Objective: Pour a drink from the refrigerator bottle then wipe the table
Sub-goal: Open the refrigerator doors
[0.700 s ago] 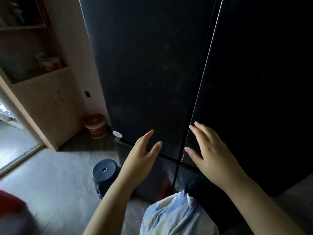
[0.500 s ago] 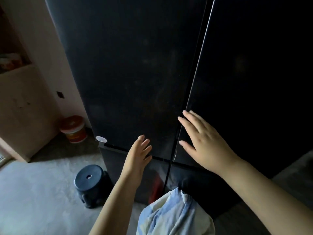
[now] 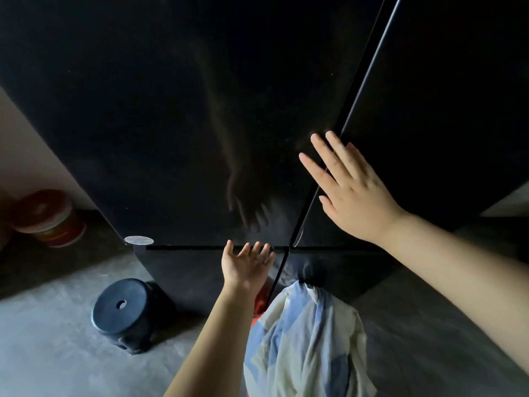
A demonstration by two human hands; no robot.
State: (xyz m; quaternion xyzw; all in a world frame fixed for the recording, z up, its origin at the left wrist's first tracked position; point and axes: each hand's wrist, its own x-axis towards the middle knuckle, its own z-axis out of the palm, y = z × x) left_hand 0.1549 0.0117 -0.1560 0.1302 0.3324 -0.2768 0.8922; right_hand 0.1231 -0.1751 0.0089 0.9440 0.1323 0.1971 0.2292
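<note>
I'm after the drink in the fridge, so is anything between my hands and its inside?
Yes: both refrigerator doors are shut. The right hand is over the seam between them, the left hand at the left door's bottom edge.

Two flat hands (image 3: 355, 190) at refrigerator (image 3: 171, 110)

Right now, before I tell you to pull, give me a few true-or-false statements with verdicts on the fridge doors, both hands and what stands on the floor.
1. The refrigerator doors are shut. True.
2. The right hand grips a bottle. False: it holds nothing, and its straight fingers lie over the vertical seam between the doors.
3. The left hand is open, fingertips at the gap under the upper left door. True.
4. The dark stool stands to the right of the refrigerator. False: it stands on the floor by the lower left corner.
5. A red-lidded bucket stands at the far left. True.
</note>
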